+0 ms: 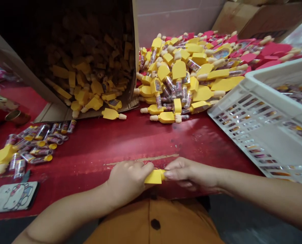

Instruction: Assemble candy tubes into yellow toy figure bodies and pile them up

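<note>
Near the front edge of the red table (pixel 110 142), my left hand (pixel 129 181) is wrapped round a yellow piece (pixel 153 177) with a flat, squared face. The fingers of my right hand (pixel 183 173) pinch the small ribbed yellow end at its right side. Both hands touch this same piece, and whatever part lies inside my left fist is hidden. Beyond them is a heap of yellow pieces (pixel 178 69) with pale knobbed handles, mixed with clear tubes.
A cardboard box (pixel 136 44) of yellow pieces lies open at the back left. Clear tubes (pixel 40 152) with yellow caps and a phone (pixel 13 196) are at the left. A white slatted crate (pixel 270 135) stands right. Pink pieces (pixel 275 51) are piled behind.
</note>
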The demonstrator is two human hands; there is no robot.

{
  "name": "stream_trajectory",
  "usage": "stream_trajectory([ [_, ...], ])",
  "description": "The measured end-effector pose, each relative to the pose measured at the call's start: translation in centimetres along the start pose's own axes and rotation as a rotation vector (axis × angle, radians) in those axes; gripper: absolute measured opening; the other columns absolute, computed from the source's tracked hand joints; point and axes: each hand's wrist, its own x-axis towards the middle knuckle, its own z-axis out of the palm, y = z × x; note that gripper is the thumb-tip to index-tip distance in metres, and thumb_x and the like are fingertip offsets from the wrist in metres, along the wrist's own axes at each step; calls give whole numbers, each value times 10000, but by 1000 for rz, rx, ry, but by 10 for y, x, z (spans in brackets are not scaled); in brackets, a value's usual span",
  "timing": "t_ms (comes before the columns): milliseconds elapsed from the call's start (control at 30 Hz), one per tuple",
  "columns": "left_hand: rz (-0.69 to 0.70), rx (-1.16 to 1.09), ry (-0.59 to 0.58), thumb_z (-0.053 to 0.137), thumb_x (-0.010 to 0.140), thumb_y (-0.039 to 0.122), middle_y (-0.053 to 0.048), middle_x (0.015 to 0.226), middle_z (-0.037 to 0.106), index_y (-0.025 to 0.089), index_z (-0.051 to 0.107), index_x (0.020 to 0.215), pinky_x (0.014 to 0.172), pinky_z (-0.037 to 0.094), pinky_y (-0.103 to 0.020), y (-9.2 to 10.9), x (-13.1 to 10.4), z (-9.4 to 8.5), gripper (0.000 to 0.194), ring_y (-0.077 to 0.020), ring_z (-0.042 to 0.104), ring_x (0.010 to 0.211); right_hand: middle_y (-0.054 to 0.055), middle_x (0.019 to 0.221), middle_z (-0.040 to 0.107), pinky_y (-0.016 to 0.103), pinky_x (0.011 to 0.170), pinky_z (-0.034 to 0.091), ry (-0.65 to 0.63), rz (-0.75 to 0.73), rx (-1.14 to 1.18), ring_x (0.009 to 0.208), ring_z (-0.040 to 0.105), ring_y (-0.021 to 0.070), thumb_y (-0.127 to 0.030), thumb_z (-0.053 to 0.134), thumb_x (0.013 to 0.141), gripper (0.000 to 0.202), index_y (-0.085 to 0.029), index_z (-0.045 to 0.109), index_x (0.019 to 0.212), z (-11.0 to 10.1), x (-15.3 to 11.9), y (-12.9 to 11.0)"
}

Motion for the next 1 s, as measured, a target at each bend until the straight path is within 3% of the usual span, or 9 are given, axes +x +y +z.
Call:
stream_trajectory([
  [100, -48, -42, -69, 531, 737, 498, -43, 686, 661, 203, 579, 856, 438, 318, -236, -9, 5, -3, 322, -196, 599, 568, -36, 488, 367, 183, 400, 245, 160, -85, -247, 400, 291, 55, -557, 384, 801, 430, -139, 464, 740, -2, 0, -2],
  [267, -69, -190, -70, 531, 723, 524, -17, 691, 654, 203, 575, 814, 458, 320, -221, -17, 6, -5, 336, -154, 587, 565, 54, 621, 536, 239, 525, 320, 596, -722, -1304, 556, 468, 117, -348, 383, 871, 314, -118, 595, 900, 0, -6, 0],
  [367, 11, -59, -28, 512, 756, 474, -39, 678, 649, 191, 574, 808, 470, 336, -237, -16, 6, -6, 294, -173, 587, 571, 35, 613, 529, 218, 523, 322, 537, -618, -970, 552, 458, 95, -375, 392, 865, 334, -115, 589, 796, 5, -2, 1],
  [567, 87, 114, -98, 468, 786, 234, -47, 692, 645, 189, 550, 823, 463, 347, -249, -18, 12, -5, 101, -190, 590, 573, -79, 451, 147, 181, 356, 123, 64, 78, 187, 379, 94, 45, -600, 359, 795, 480, -138, 486, 771, 1, 13, 1],
  [633, 92, 94, -110, 467, 781, 201, -47, 708, 643, 188, 545, 834, 466, 343, -244, -21, 15, -7, 95, -184, 591, 591, -66, 450, 235, 179, 370, 171, 117, 27, 56, 378, 179, 51, -589, 349, 807, 490, -130, 518, 842, -3, 12, 3],
  [733, 24, -14, -106, 524, 765, 339, -27, 666, 630, 192, 542, 808, 451, 323, -231, -24, 17, -11, 154, -163, 573, 557, 46, 680, 548, 219, 526, 345, 461, -350, -641, 584, 475, 111, -482, 445, 813, 397, -134, 572, 956, -5, 6, 7],
  [833, 50, -45, -99, 533, 756, 392, -21, 650, 626, 193, 547, 778, 466, 325, -227, -25, 19, -13, 200, -156, 574, 564, 73, 702, 589, 254, 574, 362, 641, -677, -1094, 616, 515, 142, -381, 454, 833, 328, -113, 586, 969, -2, 2, 9],
  [900, 82, -13, -110, 522, 765, 410, -28, 651, 631, 193, 551, 776, 465, 320, -233, -24, 21, -12, 219, -166, 578, 572, 60, 700, 585, 240, 576, 362, 618, -672, -978, 605, 508, 124, -340, 438, 843, 290, -110, 586, 941, 1, 4, 8],
  [1000, 81, 33, -139, 513, 759, 468, -32, 631, 626, 193, 552, 778, 440, 302, -238, -23, 24, -9, 278, -177, 569, 541, 19, 662, 526, 200, 543, 333, 405, -376, -418, 583, 452, 83, -398, 461, 818, 306, -115, 567, 770, 3, 9, 5],
])
